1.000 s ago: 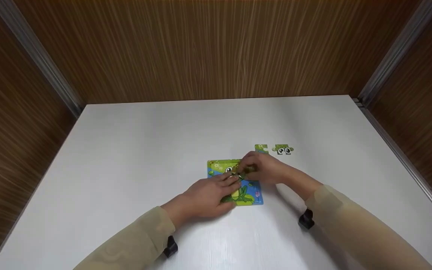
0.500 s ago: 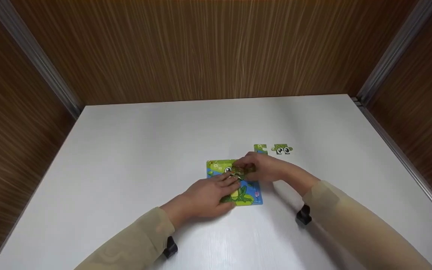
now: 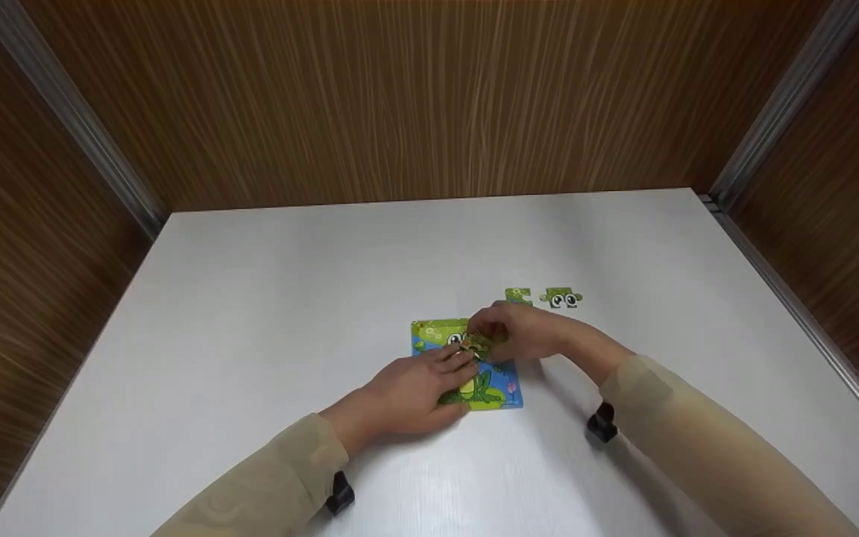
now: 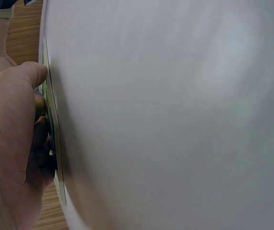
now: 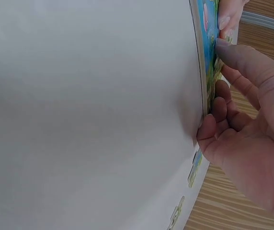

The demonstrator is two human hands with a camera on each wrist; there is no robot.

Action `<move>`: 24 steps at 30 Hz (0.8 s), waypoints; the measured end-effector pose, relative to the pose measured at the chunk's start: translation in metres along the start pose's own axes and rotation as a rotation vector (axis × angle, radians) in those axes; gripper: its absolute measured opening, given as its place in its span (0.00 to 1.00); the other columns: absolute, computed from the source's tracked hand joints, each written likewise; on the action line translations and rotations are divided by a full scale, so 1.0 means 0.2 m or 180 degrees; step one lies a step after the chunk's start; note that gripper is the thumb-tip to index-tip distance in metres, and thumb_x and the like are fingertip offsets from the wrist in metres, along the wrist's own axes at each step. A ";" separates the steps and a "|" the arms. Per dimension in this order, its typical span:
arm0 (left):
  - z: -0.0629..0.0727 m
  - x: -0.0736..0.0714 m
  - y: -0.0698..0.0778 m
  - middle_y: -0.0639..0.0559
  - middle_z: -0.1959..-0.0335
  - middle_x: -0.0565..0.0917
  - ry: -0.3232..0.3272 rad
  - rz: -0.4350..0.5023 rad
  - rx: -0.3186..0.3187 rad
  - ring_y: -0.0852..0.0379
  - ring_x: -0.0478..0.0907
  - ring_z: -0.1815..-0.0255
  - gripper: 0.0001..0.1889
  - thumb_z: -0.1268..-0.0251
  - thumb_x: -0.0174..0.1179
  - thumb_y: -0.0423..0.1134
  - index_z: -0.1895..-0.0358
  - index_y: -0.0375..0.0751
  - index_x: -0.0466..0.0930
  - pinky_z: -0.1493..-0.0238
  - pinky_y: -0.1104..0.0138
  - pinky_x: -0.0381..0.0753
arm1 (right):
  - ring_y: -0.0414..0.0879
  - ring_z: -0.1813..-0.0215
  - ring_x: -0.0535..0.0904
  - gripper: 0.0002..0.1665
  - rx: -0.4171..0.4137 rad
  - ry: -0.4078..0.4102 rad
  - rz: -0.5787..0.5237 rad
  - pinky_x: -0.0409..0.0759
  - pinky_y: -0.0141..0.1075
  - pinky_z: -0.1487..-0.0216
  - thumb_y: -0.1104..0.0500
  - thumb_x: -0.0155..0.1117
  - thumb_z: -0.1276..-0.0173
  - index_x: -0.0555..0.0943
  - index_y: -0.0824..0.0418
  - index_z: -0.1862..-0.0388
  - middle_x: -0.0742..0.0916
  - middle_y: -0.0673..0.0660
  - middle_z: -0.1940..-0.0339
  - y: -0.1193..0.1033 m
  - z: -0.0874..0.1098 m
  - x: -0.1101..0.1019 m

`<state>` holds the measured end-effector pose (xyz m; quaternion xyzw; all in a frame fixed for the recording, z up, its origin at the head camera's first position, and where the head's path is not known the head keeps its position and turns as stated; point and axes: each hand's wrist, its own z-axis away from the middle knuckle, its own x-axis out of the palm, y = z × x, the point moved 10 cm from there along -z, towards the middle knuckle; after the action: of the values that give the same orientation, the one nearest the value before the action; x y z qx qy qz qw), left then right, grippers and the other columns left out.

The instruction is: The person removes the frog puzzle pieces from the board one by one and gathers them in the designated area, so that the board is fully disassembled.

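A frog jigsaw puzzle board [image 3: 504, 382] in blue and green lies on the white table. My left hand [image 3: 413, 389] rests across its lower left part, fingers stretched over the frog picture. In the left wrist view the thumb [image 4: 31, 73] lies at the board's edge. My right hand [image 3: 530, 332] is over the upper right part, pinching a green puzzle piece [image 3: 476, 344] between thumb and fingers. That piece is tilted, close to the left fingertips, and partly hidden by the hands. In the right wrist view the little finger [image 5: 207, 128] is beside the board's edge.
Behind the right hand lie two loose pieces: a green and blue corner piece [image 3: 518, 295] and a piece with two frog eyes [image 3: 562, 298]. Wood-grain panels [image 3: 429, 104] enclose the white table [image 3: 250, 283] at the back and sides.
My right fingers have shifted slightly left over the board with the green puzzle piece, which now shows more between the fingers. The left hand has stayed in place.
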<state>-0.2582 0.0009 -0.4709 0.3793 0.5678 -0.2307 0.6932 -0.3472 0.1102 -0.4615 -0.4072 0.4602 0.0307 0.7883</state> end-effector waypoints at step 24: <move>0.00 0.00 0.00 0.54 0.15 0.59 -0.0083 0.0055 -0.0040 0.49 0.52 0.14 0.34 0.15 0.42 0.61 0.15 0.50 0.60 0.19 0.55 0.61 | 0.48 0.57 0.79 0.29 0.0229 0.0981 -0.0168 0.80 0.42 0.55 0.63 0.74 0.35 0.76 0.59 0.36 0.85 0.54 0.59 0.16 0.23 -0.23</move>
<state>-0.2577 0.0004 -0.4717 0.3768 0.5569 -0.2260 0.7048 -0.3559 0.1773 -0.4361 -0.3906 0.5656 -0.0693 0.7230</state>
